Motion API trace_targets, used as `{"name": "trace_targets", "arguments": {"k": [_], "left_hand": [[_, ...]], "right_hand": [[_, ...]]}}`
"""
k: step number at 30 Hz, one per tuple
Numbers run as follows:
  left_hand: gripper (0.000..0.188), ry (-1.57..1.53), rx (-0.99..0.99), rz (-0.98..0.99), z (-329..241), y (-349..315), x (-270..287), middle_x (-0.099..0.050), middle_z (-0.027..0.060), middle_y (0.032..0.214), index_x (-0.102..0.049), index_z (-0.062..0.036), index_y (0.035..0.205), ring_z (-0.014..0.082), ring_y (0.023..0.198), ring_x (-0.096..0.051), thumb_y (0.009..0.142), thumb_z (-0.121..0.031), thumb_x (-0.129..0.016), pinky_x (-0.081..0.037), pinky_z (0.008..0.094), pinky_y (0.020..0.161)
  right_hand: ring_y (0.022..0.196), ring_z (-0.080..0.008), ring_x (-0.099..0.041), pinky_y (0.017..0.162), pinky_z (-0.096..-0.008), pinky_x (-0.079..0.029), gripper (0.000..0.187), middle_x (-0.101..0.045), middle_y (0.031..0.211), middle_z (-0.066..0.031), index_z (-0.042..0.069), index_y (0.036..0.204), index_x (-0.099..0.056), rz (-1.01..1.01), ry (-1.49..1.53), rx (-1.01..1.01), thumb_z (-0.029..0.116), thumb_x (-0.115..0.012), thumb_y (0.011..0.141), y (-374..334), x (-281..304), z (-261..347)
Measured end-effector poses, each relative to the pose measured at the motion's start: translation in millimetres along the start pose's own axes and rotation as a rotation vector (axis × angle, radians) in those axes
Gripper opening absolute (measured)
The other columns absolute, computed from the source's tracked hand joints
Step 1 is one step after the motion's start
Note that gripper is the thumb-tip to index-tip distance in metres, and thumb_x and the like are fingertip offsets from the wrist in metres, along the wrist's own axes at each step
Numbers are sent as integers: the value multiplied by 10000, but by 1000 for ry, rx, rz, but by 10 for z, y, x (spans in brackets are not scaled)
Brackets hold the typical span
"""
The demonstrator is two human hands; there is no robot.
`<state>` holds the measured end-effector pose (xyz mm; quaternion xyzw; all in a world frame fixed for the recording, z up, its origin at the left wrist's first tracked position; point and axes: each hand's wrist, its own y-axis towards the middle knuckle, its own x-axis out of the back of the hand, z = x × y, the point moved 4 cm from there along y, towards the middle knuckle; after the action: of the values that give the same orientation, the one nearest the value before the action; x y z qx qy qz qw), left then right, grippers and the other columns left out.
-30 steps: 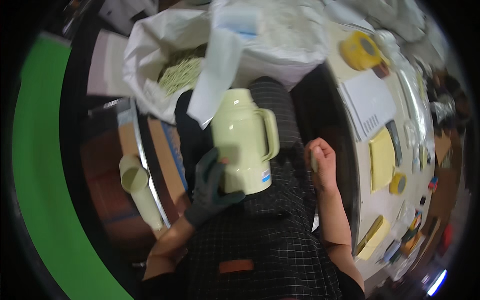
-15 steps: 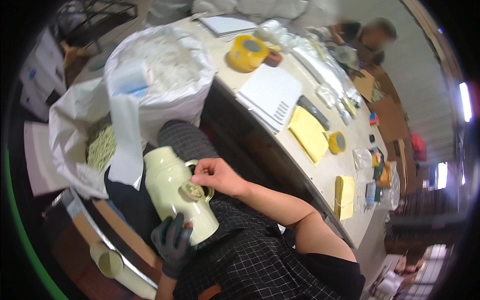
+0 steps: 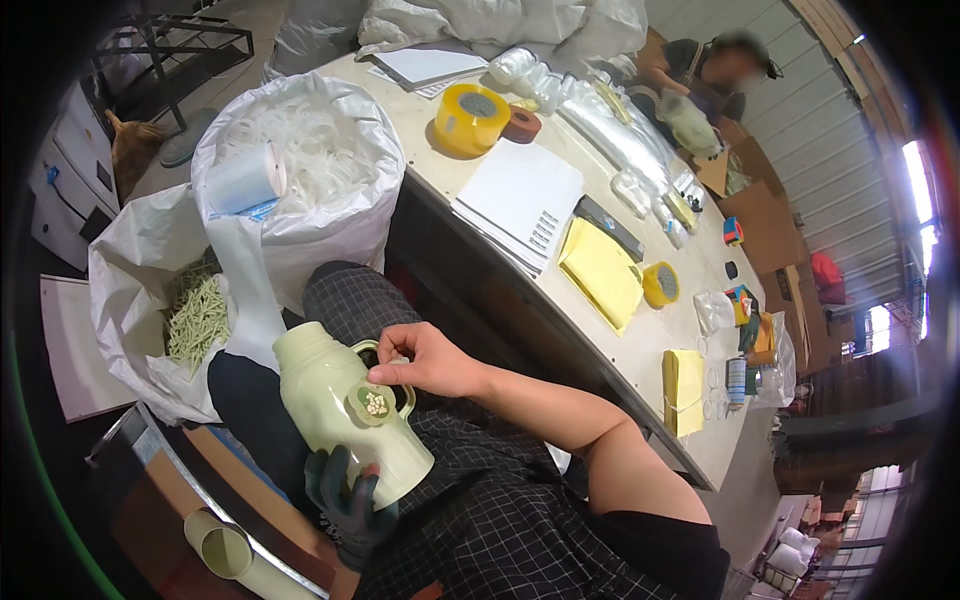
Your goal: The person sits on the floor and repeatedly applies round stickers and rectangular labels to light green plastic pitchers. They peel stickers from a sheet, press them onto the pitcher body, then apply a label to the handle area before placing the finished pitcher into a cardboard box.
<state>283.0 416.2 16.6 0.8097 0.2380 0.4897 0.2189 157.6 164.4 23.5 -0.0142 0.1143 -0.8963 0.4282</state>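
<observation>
A pale green thermos jug [image 3: 335, 385] with a loop handle lies tilted across my lap, its open neck pointing up and away. My left hand [image 3: 350, 505], in a dark grey glove, is wrapped round the jug near its base. On the jug's side is a round green and cream sticker [image 3: 370, 403]. My bare right hand [image 3: 428, 362] is closed in a pinch between the handle and the sticker, with the thumb tip just above the sticker's upper edge. Whatever lies between the fingertips is too small to make out.
To the left stand a white sack [image 3: 390, 170] of clear plastic rings with a label roll [image 3: 245, 180] on it, and a sack of green strips [image 3: 200, 325]. Another pale jug [image 3: 225, 550] lies lower left. The table [image 3: 640, 375] carries tape, papers and yellow cloths. A person works beyond.
My right hand has moved slightly back from the sticker, which shows more fully now. The jug has shifted a little left and down in view. My left hand keeps its hold.
</observation>
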Motion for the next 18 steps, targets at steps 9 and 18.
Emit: {"name": "trace_targets", "arguments": {"k": [9, 18], "left_hand": [[432, -45, 21, 197, -27, 127, 246, -674, 65, 1496, -765, -225, 1302, 376, 1326, -606, 870, -221, -751, -521, 551, 1098], [824, -76, 71, -170, 49, -72, -74, -612, 230, 1391, -566, 1, 1432, 392, 1206, -675, 753, -212, -981, -594, 512, 950]], "right_hand": [[746, -35, -555, 664, -242, -465, 270, -644, 775, 50, 36, 863, -702, -45, -50, -27, 193, -904, 951, 64, -80, -117], [787, -45, -560, 711, -234, -477, 385, -635, 817, 29, 56, 869, -620, -1, -521, -117, 242, -954, 908, 141, -372, 388]]}}
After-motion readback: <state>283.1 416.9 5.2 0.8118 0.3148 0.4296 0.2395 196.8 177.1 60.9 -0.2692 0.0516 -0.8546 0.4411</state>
